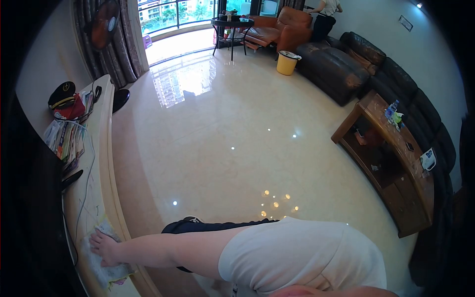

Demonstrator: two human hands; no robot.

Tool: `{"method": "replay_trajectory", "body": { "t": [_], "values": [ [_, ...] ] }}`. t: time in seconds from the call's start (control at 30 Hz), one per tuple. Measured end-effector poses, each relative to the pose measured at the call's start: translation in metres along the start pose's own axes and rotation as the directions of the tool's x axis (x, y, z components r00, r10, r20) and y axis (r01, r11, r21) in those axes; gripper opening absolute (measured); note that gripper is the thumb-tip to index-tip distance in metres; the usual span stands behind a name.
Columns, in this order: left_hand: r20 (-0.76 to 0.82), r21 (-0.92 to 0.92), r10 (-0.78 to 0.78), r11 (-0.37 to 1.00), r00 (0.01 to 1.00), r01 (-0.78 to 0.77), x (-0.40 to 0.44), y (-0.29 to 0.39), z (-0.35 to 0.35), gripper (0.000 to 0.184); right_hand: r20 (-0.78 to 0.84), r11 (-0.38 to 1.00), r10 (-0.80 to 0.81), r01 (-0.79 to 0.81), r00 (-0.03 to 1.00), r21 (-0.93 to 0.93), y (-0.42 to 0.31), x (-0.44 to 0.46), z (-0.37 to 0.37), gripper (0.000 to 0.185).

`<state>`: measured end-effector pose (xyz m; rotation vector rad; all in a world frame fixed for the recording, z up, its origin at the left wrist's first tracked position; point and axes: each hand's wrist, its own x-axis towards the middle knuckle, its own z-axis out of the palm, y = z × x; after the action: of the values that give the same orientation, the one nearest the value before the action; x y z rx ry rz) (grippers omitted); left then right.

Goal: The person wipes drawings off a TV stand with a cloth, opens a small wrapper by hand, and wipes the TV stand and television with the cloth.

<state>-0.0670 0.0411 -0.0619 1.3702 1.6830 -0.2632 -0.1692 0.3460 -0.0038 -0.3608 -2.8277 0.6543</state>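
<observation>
My right hand (104,246) lies flat with its fingers spread on a pale, thin cloth (110,273). Beneath the cloth is the top of a long cream cabinet (96,173) along the left wall. The cloth has a yellowish edge and is pressed against the surface. From a white short sleeve at the bottom, my bare arm reaches left to the cabinet. A light cable (91,163) runs along the cabinet top, ending close to the cloth. My left hand is out of view.
Books (69,141) and a black cap (63,95) sit on the cabinet. A wooden coffee table (408,158) and a dark sofa (334,64) stand at the right. A yellow bin (286,64) is near another person (324,20) at the back. Glossy tile floor (208,148) lies between.
</observation>
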Motion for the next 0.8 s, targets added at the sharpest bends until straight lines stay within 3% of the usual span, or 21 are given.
{"method": "replay_trajectory", "body": {
  "t": [0.17,0.3,0.5,0.6,0.7,0.8],
  "values": [
    [-0.015,-0.001,-0.015,1.0,1.0,0.015,-0.001,0.002,-0.001,0.067,-0.006,0.999,-0.014,0.013,1.0,-0.042,-0.016,-0.006,0.023,0.072],
    [-0.028,-0.003,-0.025,1.0,0.999,0.025,0.001,0.003,-0.002,0.067,0.08,0.998,-0.052,0.055,0.995,-0.037,-0.04,-0.022,0.017,0.071],
    [-0.064,-0.003,-0.036,0.999,0.997,0.036,0.0,0.002,-0.001,0.067,0.108,0.924,-0.372,0.379,0.922,-0.055,-0.104,-0.019,0.098,0.075],
    [-0.124,-0.001,-0.04,0.999,0.991,0.04,0.002,0.0,-0.003,0.067,0.399,0.817,-0.478,0.229,0.783,0.53,-0.137,-0.052,0.078,0.07],
    [-0.204,0.01,-0.049,0.999,0.978,0.052,-0.001,0.003,-0.008,0.067,0.324,0.8,-0.592,0.488,0.738,0.35,-0.139,-0.061,0.071,0.071],
    [-0.211,-0.037,-0.109,0.994,0.972,0.103,-0.02,0.018,-0.014,0.067,0.245,0.751,-0.661,0.62,0.71,0.227,-0.127,-0.05,0.067,0.069]
  ]
}}
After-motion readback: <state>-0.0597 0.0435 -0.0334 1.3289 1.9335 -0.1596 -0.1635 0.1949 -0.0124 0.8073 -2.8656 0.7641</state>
